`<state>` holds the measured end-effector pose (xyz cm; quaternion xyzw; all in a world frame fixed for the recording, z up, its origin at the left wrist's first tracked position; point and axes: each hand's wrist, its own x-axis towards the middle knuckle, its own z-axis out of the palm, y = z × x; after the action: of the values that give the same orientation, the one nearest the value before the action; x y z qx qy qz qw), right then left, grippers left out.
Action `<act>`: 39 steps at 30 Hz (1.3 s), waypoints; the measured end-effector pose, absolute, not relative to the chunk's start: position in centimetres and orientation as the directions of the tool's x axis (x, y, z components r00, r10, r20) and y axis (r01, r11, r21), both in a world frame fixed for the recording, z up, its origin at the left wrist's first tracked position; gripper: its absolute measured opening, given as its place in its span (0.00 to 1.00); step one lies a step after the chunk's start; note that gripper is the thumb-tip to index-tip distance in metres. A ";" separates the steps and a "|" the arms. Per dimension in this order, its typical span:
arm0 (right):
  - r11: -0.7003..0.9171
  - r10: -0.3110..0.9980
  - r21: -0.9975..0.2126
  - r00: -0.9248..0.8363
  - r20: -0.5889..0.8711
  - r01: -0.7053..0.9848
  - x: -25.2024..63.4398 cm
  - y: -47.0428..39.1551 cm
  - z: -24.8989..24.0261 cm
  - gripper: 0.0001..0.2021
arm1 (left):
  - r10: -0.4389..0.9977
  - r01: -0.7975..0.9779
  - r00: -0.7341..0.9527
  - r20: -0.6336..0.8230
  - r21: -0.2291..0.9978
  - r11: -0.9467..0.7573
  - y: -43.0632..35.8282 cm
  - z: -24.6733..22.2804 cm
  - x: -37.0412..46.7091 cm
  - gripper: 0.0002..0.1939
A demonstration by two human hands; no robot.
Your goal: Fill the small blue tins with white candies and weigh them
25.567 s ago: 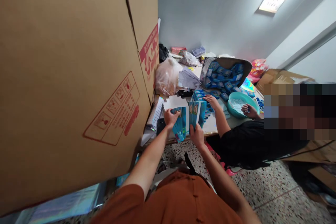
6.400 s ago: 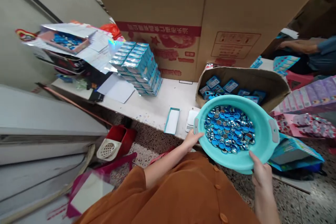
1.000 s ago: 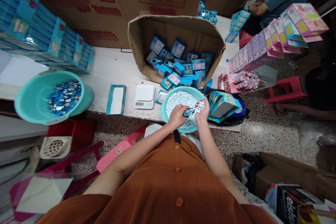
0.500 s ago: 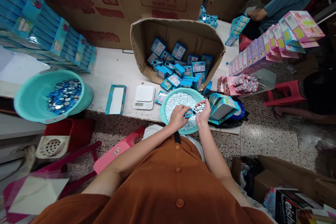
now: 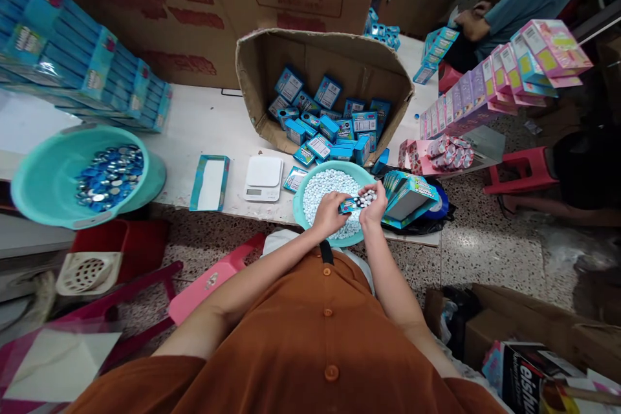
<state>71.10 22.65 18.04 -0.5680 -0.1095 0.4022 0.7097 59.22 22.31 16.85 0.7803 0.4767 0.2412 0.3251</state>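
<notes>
A turquoise basin (image 5: pixel 298 206) full of small white candies (image 5: pixel 324 186) stands at the table's front edge. Above it, my left hand (image 5: pixel 330 215) grips a small blue carton (image 5: pixel 347 206), its dark end facing right. My right hand (image 5: pixel 375 212) is cupped around a heap of loose candies (image 5: pixel 367 196), right against the carton's end. Whether any candies are inside the carton is hidden. Just right of the basin leans a larger blue display box (image 5: pixel 410 199).
Small blue cartons fill a cut-open cardboard box (image 5: pixel 252 87) behind the basin. Leftward are a white scale (image 5: pixel 264 174), a blue tray (image 5: pixel 198 191) and a tub (image 5: pixel 29 181) of shiny blue pieces. Pink boxes (image 5: pixel 460 107) stand right; a co-worker's hand (image 5: pixel 473 26) shows beyond.
The carton and the cupped right hand have come closer together, with candies now at the carton's end. The whole view has shifted slightly. A second hand of the co-worker now shows.
</notes>
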 end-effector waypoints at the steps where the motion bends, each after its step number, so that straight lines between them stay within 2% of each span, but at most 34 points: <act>1: 0.030 0.692 -0.893 0.654 -0.306 -0.449 71.1 22.7 18.0 0.16 | 0.898 0.591 0.434 0.068 0.731 -0.341 22.3 16.9 59.2 0.21; 6: 0.041 0.724 -0.892 0.629 -0.284 -0.450 71.3 23.1 18.1 0.18 | 0.920 0.556 0.387 0.058 0.781 -0.283 22.5 16.5 59.1 0.19; 11: 0.075 0.728 -0.863 0.619 -0.295 -0.499 71.1 23.3 18.4 0.17 | 0.918 0.547 0.390 0.072 0.784 -0.294 22.7 16.2 59.1 0.20; 20: 0.065 0.699 -0.879 0.651 -0.297 -0.472 71.1 23.2 19.0 0.16 | 0.915 0.568 0.396 0.076 0.763 -0.309 22.6 17.1 59.4 0.20; 26: 0.059 0.725 -0.926 0.654 -0.217 -0.372 70.9 22.9 19.4 0.19 | 0.918 0.533 0.384 0.096 0.789 -0.305 22.4 17.4 59.7 0.19; 35: 0.133 0.772 -0.944 0.629 -0.092 -0.301 70.4 22.2 20.6 0.23 | 0.916 0.484 0.376 0.137 0.814 -0.321 22.0 17.9 59.7 0.19; 39: 0.130 0.772 -0.932 0.625 -0.119 -0.338 70.7 22.5 20.2 0.23 | 0.918 0.513 0.373 0.139 0.793 -0.329 22.0 18.0 59.7 0.19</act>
<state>70.67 22.54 20.22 -0.5369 -0.2022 0.3831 0.7239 59.71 22.02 18.00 0.7574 0.4723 0.3010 0.3356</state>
